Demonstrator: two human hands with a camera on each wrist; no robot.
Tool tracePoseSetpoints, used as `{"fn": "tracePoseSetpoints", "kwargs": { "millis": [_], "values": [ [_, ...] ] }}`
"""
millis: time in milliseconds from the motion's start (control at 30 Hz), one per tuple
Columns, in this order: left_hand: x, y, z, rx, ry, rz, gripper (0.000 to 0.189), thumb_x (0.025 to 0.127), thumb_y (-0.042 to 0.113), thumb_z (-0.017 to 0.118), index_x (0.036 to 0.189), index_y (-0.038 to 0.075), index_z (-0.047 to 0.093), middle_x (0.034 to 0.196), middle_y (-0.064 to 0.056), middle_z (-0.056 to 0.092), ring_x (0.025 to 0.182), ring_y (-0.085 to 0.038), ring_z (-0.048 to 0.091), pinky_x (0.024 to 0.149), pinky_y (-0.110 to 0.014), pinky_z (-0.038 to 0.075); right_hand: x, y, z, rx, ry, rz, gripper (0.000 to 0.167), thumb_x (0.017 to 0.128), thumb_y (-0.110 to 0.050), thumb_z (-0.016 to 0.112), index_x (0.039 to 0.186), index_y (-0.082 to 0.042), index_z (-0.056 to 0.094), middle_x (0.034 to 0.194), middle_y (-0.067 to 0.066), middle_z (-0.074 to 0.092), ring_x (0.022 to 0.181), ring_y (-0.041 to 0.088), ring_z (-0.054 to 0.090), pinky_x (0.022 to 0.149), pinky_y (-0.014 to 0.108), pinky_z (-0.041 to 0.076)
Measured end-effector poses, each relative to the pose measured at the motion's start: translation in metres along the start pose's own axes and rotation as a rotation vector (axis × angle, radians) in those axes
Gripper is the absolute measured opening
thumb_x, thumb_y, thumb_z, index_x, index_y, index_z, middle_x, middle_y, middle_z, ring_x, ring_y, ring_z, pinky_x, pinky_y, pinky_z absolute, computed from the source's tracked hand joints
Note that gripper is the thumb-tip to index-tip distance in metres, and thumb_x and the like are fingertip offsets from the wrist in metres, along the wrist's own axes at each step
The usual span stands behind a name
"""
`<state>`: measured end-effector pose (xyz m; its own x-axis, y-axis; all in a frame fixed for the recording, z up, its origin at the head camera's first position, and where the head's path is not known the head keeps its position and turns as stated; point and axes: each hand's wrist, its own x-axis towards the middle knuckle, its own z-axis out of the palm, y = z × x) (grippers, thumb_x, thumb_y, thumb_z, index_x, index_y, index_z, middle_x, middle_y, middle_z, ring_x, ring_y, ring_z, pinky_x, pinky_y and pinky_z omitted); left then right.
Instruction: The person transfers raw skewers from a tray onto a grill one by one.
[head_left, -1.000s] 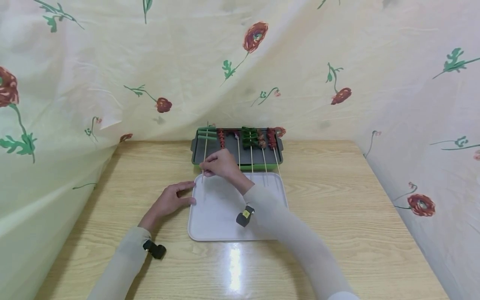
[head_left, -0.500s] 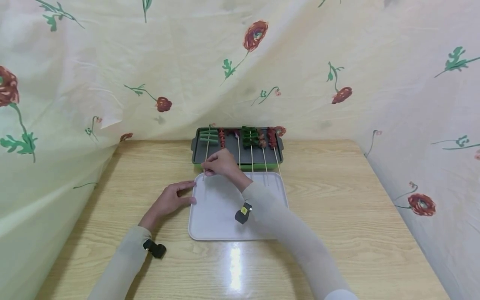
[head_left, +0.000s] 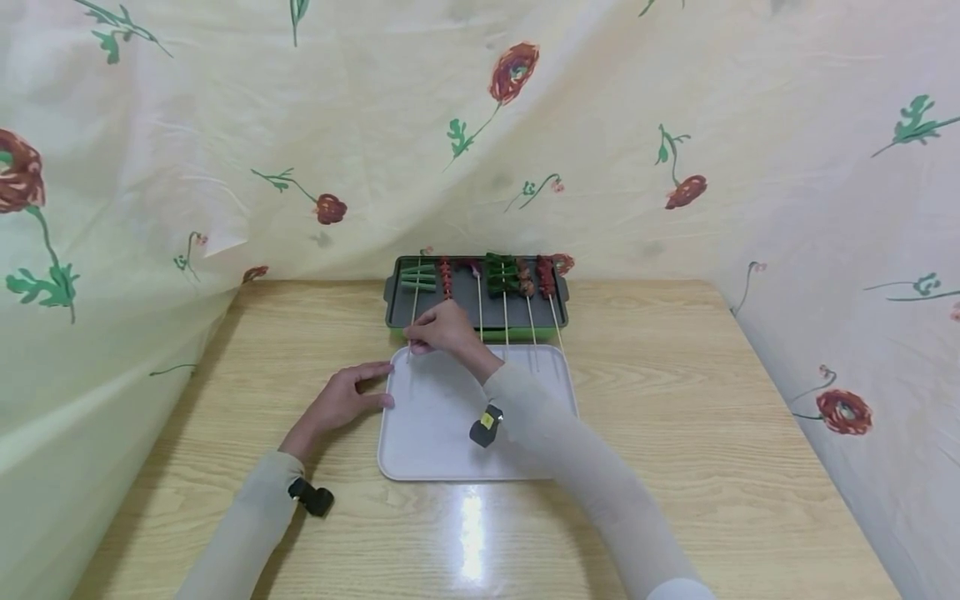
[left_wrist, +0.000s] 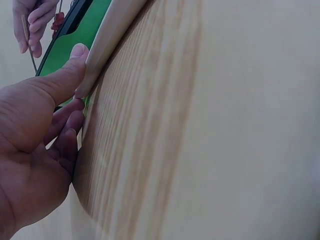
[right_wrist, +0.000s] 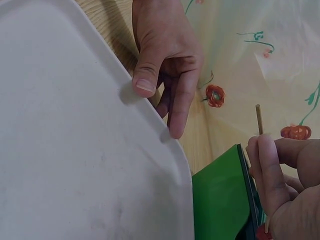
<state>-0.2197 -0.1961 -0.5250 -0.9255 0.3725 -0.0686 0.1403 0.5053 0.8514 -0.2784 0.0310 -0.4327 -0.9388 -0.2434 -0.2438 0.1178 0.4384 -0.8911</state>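
My right hand (head_left: 444, 326) pinches the bare stick end of a skewer (head_left: 414, 310) between thumb and fingers, over the tray's far left corner. Green bean-like pieces (head_left: 417, 277) on this skewer lie over the left end of the dark grill pan (head_left: 491, 317). In the right wrist view the stick's tip (right_wrist: 259, 118) sticks out past the fingertips. My left hand (head_left: 343, 402) touches the left rim of the white tray (head_left: 381, 450), thumb and forefinger apart and fairly straight. The left wrist view shows its thumb (left_wrist: 75, 65) against the tray edge.
Farther right on the pan lie several skewers, with red pieces (head_left: 446, 277), dark green leafy pieces (head_left: 501, 275) and red meat-like pieces (head_left: 545, 277). Some of their sticks reach over the tray's far edge. A flowered cloth (head_left: 375, 125) hangs behind the wooden table (head_left: 675, 400).
The green-piece skewer has come down and slightly right onto the pan, with my right hand still pinching its stick. My left hand has stayed at the tray rim.
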Motion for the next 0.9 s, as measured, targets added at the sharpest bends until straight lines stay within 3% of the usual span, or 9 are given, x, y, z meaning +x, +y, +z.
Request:
{"fn": "tracePoseSetpoints", "kwargs": {
  "millis": [167, 433, 633, 733, 900],
  "values": [
    [0.0, 0.001, 0.001, -0.001, -0.002, 0.01, 0.064, 0.088, 0.029, 0.081, 0.146, 0.011, 0.058, 0.154, -0.011, 0.051, 0.147, -0.034, 0.039, 0.121, -0.055, 0.033, -0.002, 0.002, -0.001, 0.018, 0.0, 0.005, 0.018, 0.093, -0.018, 0.078, 0.101, -0.002, 0.08, 0.076, 0.006, 0.076, 0.063, 0.014, 0.073, 0.084, 0.045, 0.063],
    [0.0, 0.005, 0.0, 0.001, -0.003, -0.007, 0.063, 0.089, 0.028, 0.08, 0.146, 0.011, 0.058, 0.154, -0.01, 0.051, 0.148, -0.034, 0.039, 0.12, -0.055, 0.033, -0.013, 0.001, -0.008, 0.032, 0.012, -0.049, 0.019, 0.094, -0.017, 0.076, 0.107, -0.004, 0.079, 0.088, 0.008, 0.078, 0.068, 0.014, 0.074, 0.079, 0.041, 0.064],
    [-0.002, 0.005, -0.001, 0.02, 0.003, -0.041, 0.064, 0.089, 0.03, 0.081, 0.146, 0.012, 0.058, 0.155, -0.01, 0.05, 0.148, -0.034, 0.039, 0.121, -0.055, 0.033, -0.036, -0.006, -0.023, 0.121, 0.018, -0.188, 0.032, 0.096, -0.021, 0.075, 0.12, -0.002, 0.073, 0.1, 0.015, 0.077, 0.076, 0.023, 0.076, 0.069, 0.031, 0.064],
    [-0.003, 0.005, -0.002, 0.024, 0.013, -0.034, 0.064, 0.088, 0.029, 0.081, 0.145, 0.012, 0.058, 0.154, -0.011, 0.051, 0.148, -0.035, 0.039, 0.121, -0.055, 0.032, -0.051, -0.01, -0.033, 0.172, 0.03, -0.252, 0.033, 0.095, -0.024, 0.076, 0.122, -0.005, 0.073, 0.096, 0.013, 0.077, 0.08, 0.027, 0.075, 0.07, 0.033, 0.065],
    [-0.005, 0.004, -0.003, 0.027, 0.024, -0.019, 0.062, 0.088, 0.027, 0.081, 0.144, 0.011, 0.059, 0.154, -0.011, 0.051, 0.147, -0.035, 0.039, 0.121, -0.055, 0.032, -0.079, -0.015, -0.052, 0.183, 0.062, -0.289, 0.031, 0.092, -0.026, 0.079, 0.119, -0.011, 0.076, 0.097, 0.013, 0.078, 0.079, 0.026, 0.076, 0.071, 0.036, 0.065]
  ]
}}
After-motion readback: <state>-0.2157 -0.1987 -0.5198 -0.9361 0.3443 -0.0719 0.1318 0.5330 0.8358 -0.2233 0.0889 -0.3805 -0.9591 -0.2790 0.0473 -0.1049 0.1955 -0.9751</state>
